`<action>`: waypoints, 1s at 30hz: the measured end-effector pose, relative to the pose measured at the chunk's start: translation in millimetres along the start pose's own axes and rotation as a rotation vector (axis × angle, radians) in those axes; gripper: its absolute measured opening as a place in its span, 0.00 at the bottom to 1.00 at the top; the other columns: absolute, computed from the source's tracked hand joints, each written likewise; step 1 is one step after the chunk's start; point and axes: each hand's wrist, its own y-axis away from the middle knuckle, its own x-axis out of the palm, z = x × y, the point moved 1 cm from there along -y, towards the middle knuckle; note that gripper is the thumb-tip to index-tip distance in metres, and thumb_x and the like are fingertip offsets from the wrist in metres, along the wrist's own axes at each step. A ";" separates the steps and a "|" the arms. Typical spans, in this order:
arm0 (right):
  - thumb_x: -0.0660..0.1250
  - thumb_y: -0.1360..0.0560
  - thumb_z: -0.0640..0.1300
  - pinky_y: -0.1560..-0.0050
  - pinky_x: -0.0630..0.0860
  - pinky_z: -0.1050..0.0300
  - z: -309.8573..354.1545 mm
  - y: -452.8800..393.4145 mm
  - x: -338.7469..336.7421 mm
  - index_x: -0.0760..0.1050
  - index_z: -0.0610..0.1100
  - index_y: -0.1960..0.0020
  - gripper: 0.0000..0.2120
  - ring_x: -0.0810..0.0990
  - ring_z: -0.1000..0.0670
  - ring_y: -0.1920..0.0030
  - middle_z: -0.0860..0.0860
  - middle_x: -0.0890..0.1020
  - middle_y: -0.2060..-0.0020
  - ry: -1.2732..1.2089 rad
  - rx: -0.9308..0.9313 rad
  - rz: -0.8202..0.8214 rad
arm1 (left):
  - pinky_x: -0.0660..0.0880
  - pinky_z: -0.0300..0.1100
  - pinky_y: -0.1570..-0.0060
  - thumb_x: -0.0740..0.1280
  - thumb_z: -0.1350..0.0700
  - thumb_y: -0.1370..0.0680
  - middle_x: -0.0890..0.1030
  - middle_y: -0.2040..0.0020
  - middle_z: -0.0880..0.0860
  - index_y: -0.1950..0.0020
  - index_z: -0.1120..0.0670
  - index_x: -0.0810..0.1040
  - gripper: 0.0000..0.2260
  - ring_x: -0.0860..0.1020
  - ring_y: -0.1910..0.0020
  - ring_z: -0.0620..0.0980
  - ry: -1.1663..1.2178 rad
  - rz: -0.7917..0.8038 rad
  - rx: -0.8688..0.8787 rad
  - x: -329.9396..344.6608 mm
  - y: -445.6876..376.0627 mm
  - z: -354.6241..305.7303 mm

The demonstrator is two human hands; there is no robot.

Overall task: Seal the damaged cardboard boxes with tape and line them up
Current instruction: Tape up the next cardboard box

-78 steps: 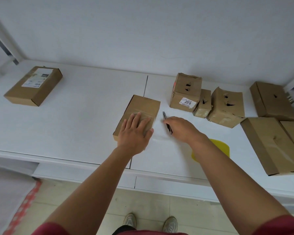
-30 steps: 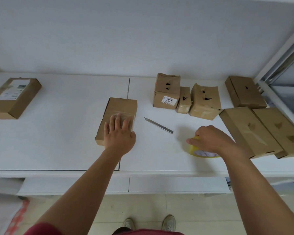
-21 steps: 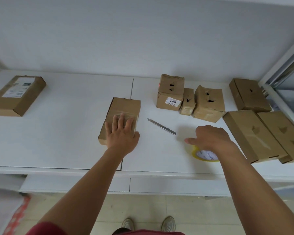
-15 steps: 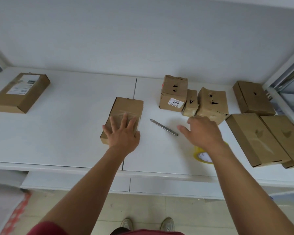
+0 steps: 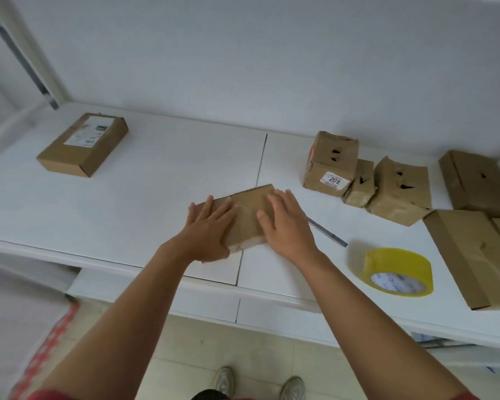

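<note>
A: Where is the flat brown cardboard box [image 5: 247,216] kept?

B: At frame centre on the white counter [image 5: 145,197], pressed beneath the left hand [image 5: 207,229] and right hand [image 5: 289,226], fingers spread flat.

A: What could go wrong?

B: If it is swung rightward, the grey metal blade [image 5: 328,232] just beside it could be knocked, or the fresh tape lifted.

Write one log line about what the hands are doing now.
left hand: flat on box | right hand: flat on box | tape: untouched | knife: on table
</note>
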 end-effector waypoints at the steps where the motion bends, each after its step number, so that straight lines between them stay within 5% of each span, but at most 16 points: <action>1: 0.58 0.18 0.54 0.27 0.58 0.43 1.2 -2.2 2.3 0.66 0.39 0.27 0.25 0.56 0.40 0.23 0.43 0.65 0.25 0.056 -0.023 0.024 | 0.38 0.63 0.26 0.69 0.49 0.27 0.37 0.20 0.42 0.20 0.41 0.40 0.45 0.34 0.22 0.58 -0.010 0.030 0.029 0.7 3.6 6.2; 4: 0.51 0.20 0.64 0.24 0.47 0.42 2.7 -6.0 11.6 0.59 0.46 0.23 0.32 0.47 0.44 0.21 0.47 0.56 0.21 0.171 -0.050 0.180 | 0.33 0.58 0.27 0.69 0.50 0.28 0.32 0.22 0.41 0.23 0.32 0.40 0.46 0.29 0.24 0.55 0.019 0.080 0.104 4.5 10.2 17.1; 8: 0.50 0.21 0.67 0.24 0.45 0.42 3.6 1.0 23.3 0.54 0.50 0.21 0.34 0.46 0.45 0.21 0.51 0.54 0.21 0.207 0.006 0.292 | 0.33 0.49 0.27 0.66 0.36 0.26 0.36 0.22 0.40 0.21 0.36 0.45 0.41 0.31 0.23 0.48 0.399 0.013 0.072 2.8 11.5 24.7; 11: 0.52 0.21 0.63 0.25 0.43 0.39 9.2 -1.1 24.7 0.62 0.49 0.26 0.28 0.55 0.45 0.23 0.50 0.64 0.26 0.231 0.059 0.234 | 0.50 0.51 0.23 0.58 0.38 0.20 0.57 0.20 0.48 0.22 0.45 0.63 0.27 0.52 0.21 0.52 0.539 -0.340 -0.168 0.4 1.6 19.5; 14: 0.50 0.20 0.54 0.24 0.43 0.38 25.2 -18.7 23.6 0.72 0.45 0.35 0.21 0.68 0.45 0.31 0.47 0.75 0.37 0.239 0.113 0.136 | 0.68 0.52 0.38 0.51 0.41 0.17 0.76 0.36 0.56 0.36 0.55 0.76 0.23 0.73 0.36 0.58 0.330 -0.439 -0.339 -5.6 -15.7 4.7; 21: 0.47 0.16 0.54 0.40 0.65 0.45 46.9 -38.0 41.6 0.76 0.43 0.44 0.22 0.75 0.40 0.44 0.44 0.80 0.47 0.438 0.138 0.074 | 0.67 0.49 0.51 0.48 0.44 0.16 0.76 0.43 0.55 0.39 0.57 0.71 0.20 0.75 0.43 0.56 0.115 -0.394 -0.393 0.8 -31.4 -2.0; 26: 0.47 0.16 0.52 0.50 0.67 0.46 42.1 -39.0 48.6 0.74 0.43 0.44 0.20 0.73 0.40 0.46 0.44 0.78 0.47 0.401 0.177 0.083 | 0.65 0.47 0.55 0.48 0.45 0.16 0.75 0.44 0.55 0.40 0.56 0.70 0.19 0.74 0.45 0.56 0.116 -0.382 -0.396 3.3 -33.9 -2.5; 30: 0.46 0.17 0.54 0.47 0.66 0.46 39.7 -49.8 50.4 0.74 0.43 0.44 0.22 0.72 0.41 0.45 0.44 0.77 0.46 0.328 0.253 0.133 | 0.64 0.47 0.56 0.50 0.44 0.18 0.74 0.46 0.55 0.43 0.56 0.69 0.18 0.73 0.46 0.56 0.154 -0.395 -0.378 6.1 -32.3 -1.8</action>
